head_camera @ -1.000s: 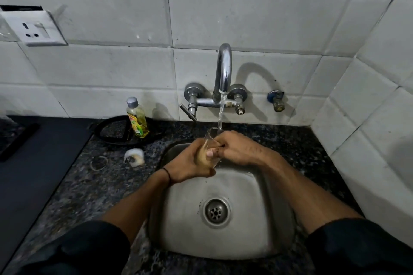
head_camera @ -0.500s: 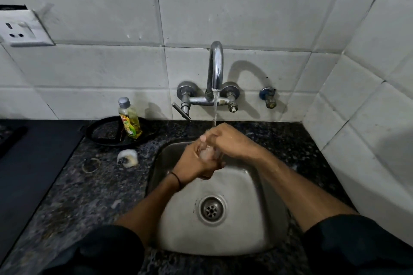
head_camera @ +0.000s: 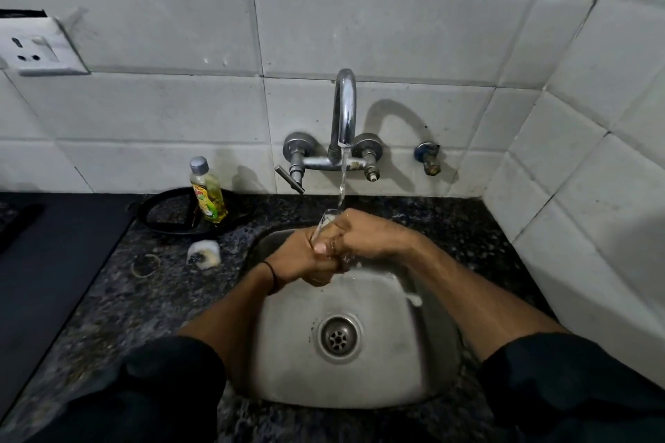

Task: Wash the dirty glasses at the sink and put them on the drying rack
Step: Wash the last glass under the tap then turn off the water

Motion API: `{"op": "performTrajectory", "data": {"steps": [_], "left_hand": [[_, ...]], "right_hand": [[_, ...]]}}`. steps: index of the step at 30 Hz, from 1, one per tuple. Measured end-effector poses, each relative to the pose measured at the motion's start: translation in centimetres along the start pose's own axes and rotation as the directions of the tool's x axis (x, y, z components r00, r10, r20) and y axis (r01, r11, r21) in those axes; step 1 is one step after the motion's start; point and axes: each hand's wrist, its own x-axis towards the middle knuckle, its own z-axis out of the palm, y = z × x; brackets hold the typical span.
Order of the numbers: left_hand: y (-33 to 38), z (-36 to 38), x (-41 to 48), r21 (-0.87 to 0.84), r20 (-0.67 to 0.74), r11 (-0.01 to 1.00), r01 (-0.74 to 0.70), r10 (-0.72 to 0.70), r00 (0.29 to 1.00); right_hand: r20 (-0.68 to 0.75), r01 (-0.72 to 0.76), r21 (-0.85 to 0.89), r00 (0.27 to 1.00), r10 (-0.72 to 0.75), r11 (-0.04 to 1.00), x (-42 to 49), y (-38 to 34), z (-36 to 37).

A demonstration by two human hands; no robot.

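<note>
2 hands close on 1 clear glass (head_camera: 325, 220) above the back edge of the steel sink (head_camera: 396, 370). Your left hand (head_camera: 302, 261) wraps the lower body of the glass from the left, fingers curled round it, so the glass sits tilted with its rim up and toward the tap spout (head_camera: 346, 108). Your right hand (head_camera: 374, 237) comes across from the right with fingers curled against the glass wall; whether any finger reaches inside is hidden. The water stream (head_camera: 342, 178) falls onto the rim, just where the hands meet. Held there, the glass catches the flow, and the run-off lands in the basin above the drain (head_camera: 339, 335), not on the granite counter (head_camera: 118, 302). The step in hand reads as rubbing and rinsing. The yellow dish-soap bottle (head_camera: 208, 196) stands on a black round stand (head_camera: 162, 218) left of the sink, with a white scrub pad (head_camera: 204, 253) just in front of it, both placed on your left-hand side. No drying rack shows in this view, and no other glasses.
</note>
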Motion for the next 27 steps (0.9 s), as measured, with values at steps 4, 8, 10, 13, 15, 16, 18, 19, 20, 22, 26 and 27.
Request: {"op": "performTrajectory", "data": {"steps": [4,8,10,13,15,16,18,19,20,22,26,27], "left_hand": [[-0.3,1.6,-0.1,0.417,-0.431,0.896,0.153,0.046,0.901],[-1.0,3.9,-0.5,0.296,-0.509,0.944,0.149,0.023,0.860],[-1.3,4.1,-0.9,0.061,-0.472,0.997,0.049,-0.014,0.882],[-1.0,3.2,-1.1,-0.152,-0.332,0.988,0.034,-0.083,0.940],[-1.0,2.2,-0.8,-0.164,-0.239,0.984,0.074,-0.112,0.965],[-0.9,2.0,-0.6,-0.081,-0.269,0.993,0.083,-0.102,0.958],[-0.6,2.3,0.1,0.289,-0.433,0.944,0.157,-0.017,0.901],[-0.4,2.8,0.1,0.462,-0.500,0.857,0.228,0.039,0.865],[0.0,3.4,0.0,0.543,-0.530,0.798,0.261,0.084,0.844],[-0.2,3.7,0.0,0.453,-0.491,0.870,0.197,0.059,0.869],[-0.4,0.9,-0.5,0.011,-0.077,0.999,0.040,-0.039,0.996],[-0.4,0.4,-0.7,-0.023,-0.038,0.998,0.059,-0.060,0.997]], "right_hand": [[-0.322,-0.140,0.222,0.923,0.209,0.965,1.3,0.1,1.3],[-0.348,-0.244,0.108,0.899,0.267,0.964,2.7,-0.3,1.7],[-0.313,-0.216,-0.100,0.933,0.176,0.971,2.2,-0.9,1.4],[-0.260,-0.107,-0.188,0.964,0.055,0.976,1.4,-0.9,0.8],[-0.251,-0.073,-0.120,0.967,0.040,0.990,0.9,-0.6,0.6],[-0.262,-0.074,-0.079,0.964,0.051,0.994,0.8,-0.2,0.6],[-0.301,-0.115,0.040,0.946,0.121,0.993,0.9,0.2,0.7],[-0.313,-0.152,0.116,0.932,0.182,0.982,1.2,0.3,0.8],[-0.317,-0.199,0.171,0.916,0.245,0.965,1.5,0.2,1.0],[-0.334,-0.251,0.136,0.899,0.283,0.958,1.9,0.1,1.2],[-0.208,-0.072,-0.132,0.977,0.043,0.989,0.6,0.2,0.7],[-0.183,-0.039,-0.094,0.983,0.021,0.995,0.2,0.2,0.7]]}}
